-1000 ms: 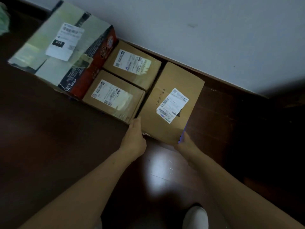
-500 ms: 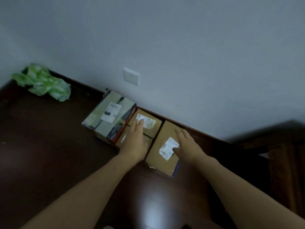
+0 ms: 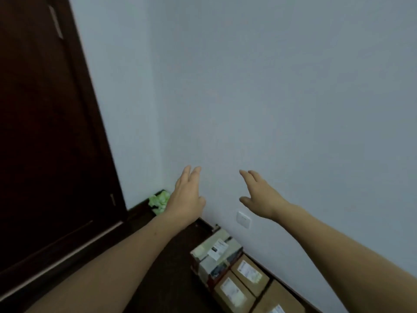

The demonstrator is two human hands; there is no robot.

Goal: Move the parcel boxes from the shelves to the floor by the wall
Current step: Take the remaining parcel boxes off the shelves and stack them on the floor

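Note:
Several parcel boxes lie on the dark floor along the white wall at the bottom of the view. The largest, a taped box (image 3: 215, 254) with a white label, is farthest. Two small brown boxes (image 3: 249, 272) (image 3: 233, 292) sit beside it, and the corner of another brown box (image 3: 276, 301) shows at the lower edge. My left hand (image 3: 186, 197) and my right hand (image 3: 261, 195) are raised in front of the wall, fingers straight, holding nothing, well above the boxes.
A dark wooden door (image 3: 45, 132) fills the left side. A crumpled green bag (image 3: 159, 201) lies in the corner behind my left wrist. A white wall socket (image 3: 243, 219) sits low on the wall above the boxes.
Both hands let go of the brown box and rose away from the parcels. The view swung up from the floor to the wall and door.

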